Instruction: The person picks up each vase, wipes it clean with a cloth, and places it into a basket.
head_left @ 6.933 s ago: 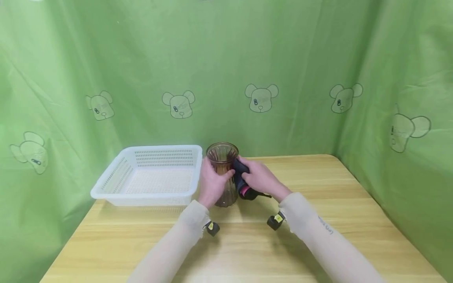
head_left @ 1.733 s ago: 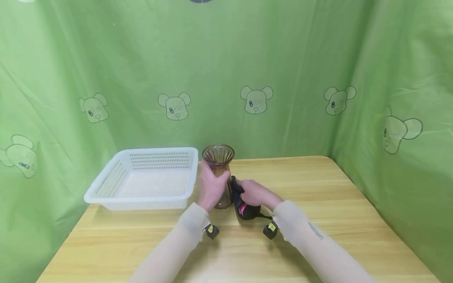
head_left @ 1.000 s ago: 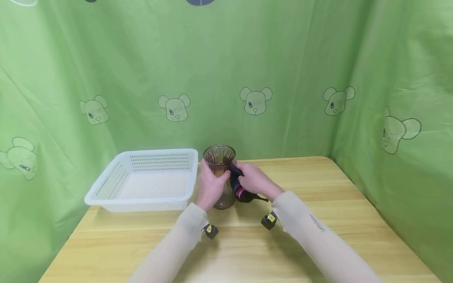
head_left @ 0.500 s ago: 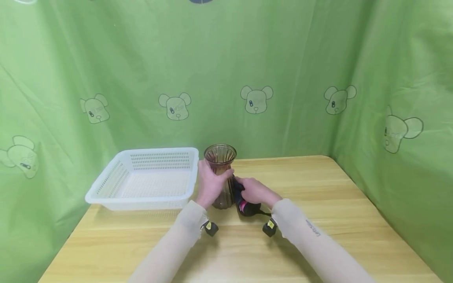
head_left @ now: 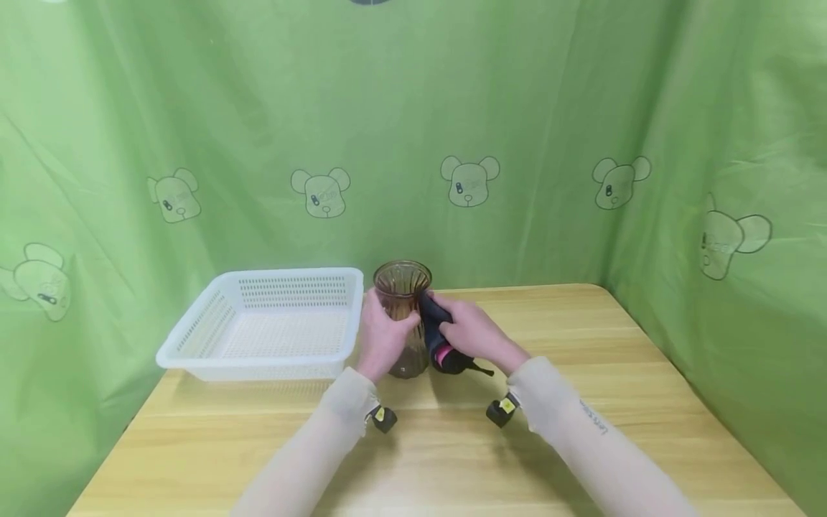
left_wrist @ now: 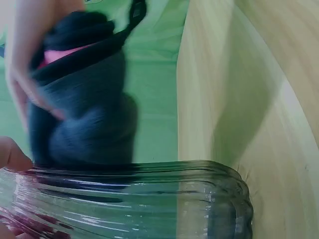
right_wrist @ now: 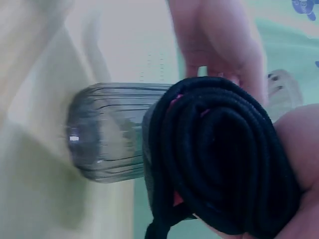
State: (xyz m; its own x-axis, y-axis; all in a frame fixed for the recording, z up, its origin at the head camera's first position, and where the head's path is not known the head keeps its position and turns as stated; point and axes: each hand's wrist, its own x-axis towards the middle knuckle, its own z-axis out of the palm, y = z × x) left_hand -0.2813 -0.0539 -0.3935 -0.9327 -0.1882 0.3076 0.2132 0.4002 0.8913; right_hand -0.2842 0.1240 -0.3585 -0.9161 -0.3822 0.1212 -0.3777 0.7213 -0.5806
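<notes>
A ribbed, brown-tinted glass vase stands upright on the table, its flared rim at the top. My left hand grips it round the upper body from the left, thumb across the front. On the other side my right hand holds a tightly rolled dark cloth, which shows a pink strip and a thin hanging loop. The rolled cloth lies right against the glass in the left wrist view. From the right wrist, the coiled end of the roll hides the vase's middle, while its ribbed base shows.
A white perforated plastic basket stands to the left, close beside the left hand. Under everything is a light wooden table. Green curtains with bear-head prints enclose the back and sides.
Since half a second ago, my right hand has moved up along the vase's side with the cloth; earlier frames show it higher and lower there. My left hand keeps its grip on the vase.
</notes>
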